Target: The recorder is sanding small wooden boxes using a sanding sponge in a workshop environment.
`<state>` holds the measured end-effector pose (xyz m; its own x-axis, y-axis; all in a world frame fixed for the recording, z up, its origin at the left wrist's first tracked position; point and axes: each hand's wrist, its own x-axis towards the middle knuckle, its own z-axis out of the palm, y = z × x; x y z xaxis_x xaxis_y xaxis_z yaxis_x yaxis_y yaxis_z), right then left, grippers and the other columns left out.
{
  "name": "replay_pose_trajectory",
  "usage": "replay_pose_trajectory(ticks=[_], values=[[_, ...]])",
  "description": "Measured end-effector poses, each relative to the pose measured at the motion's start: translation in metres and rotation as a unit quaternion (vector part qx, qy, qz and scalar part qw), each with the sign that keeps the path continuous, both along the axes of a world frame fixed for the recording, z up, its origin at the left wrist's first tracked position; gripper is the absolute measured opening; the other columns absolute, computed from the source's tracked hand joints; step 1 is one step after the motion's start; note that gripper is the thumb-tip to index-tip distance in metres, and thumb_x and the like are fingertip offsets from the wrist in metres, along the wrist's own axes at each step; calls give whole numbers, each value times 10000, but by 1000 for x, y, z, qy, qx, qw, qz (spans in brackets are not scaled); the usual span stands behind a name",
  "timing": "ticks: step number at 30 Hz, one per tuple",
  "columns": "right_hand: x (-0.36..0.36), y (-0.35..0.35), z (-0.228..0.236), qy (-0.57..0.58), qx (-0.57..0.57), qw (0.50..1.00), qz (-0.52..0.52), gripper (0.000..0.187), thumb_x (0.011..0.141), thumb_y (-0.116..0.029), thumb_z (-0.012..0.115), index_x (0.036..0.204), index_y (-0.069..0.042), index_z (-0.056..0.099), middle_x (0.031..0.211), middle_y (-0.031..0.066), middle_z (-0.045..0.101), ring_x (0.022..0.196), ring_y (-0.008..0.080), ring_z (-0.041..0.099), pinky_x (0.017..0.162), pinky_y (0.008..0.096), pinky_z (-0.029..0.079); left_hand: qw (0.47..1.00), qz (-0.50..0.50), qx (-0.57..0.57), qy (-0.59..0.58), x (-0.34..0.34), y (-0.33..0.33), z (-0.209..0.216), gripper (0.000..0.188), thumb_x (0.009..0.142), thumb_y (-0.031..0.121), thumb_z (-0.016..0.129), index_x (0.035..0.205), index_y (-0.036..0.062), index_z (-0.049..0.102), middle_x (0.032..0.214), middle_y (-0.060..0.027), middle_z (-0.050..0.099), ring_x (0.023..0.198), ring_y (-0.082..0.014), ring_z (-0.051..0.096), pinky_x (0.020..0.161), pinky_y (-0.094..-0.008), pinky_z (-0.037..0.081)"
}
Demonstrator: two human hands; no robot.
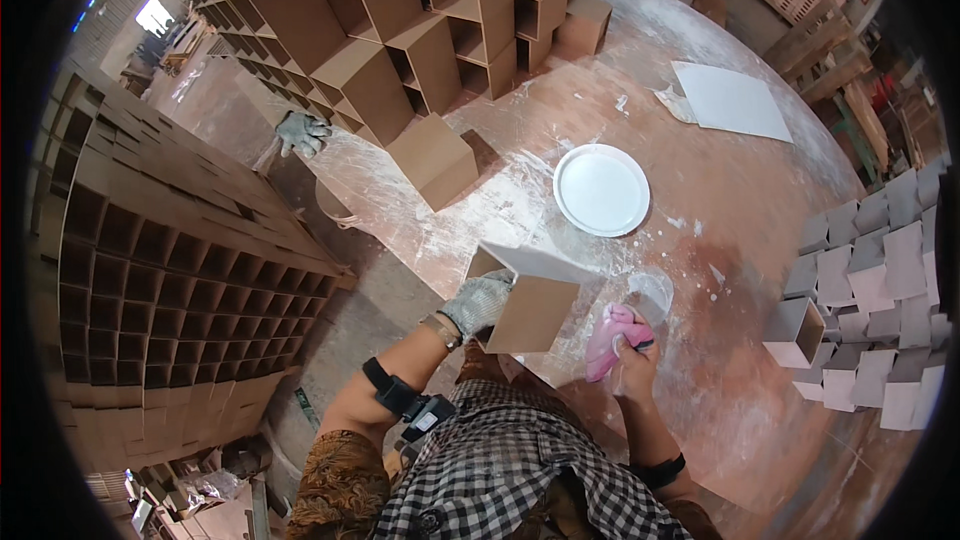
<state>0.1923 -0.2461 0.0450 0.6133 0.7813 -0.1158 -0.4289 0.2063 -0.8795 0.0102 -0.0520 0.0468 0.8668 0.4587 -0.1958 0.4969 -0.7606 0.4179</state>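
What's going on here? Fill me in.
A person is handling an open brown box over a white-smeared work surface: the gloved left hand holds it, while the bare right hand grips a pink pad or cloth off to its right. A round white dish sits beyond them. Brown boxes are stacked ahead, and pale boxes are stacked at the right.

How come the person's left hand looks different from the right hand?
The left hand wears a grey glove; the right hand wears none. The left hand holds a box, while the right hand grips a pink thing. Both hands are holding something.
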Motion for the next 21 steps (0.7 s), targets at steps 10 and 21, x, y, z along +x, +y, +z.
replay_pose_trajectory(ticks=[10, 21], values=[[-11, 34, -1, 160, -31, 987, 12, 371, 806, -23, 570, 1167, 4, 491, 1072, 65, 571, 1021, 188, 536, 925, 337, 403, 994, 57, 6, -93, 19, 0, -28, 286, 811, 248, 497, 978, 40, 597, 941, -182, 627, 879, -303, 609, 755, -414, 484], [24, 98, 55, -608, -26, 789, 81, 432, 642, 48, 551, 1066, -31, 568, 957, 110, 594, 879, 296, 553, 805, 377, 433, 992, 56, 89, -68, 54, -26, -23, 251, 684, 272, 613, 838, 74, 638, 821, -135, 634, 808, -294, 610, 737, -408, 474]])
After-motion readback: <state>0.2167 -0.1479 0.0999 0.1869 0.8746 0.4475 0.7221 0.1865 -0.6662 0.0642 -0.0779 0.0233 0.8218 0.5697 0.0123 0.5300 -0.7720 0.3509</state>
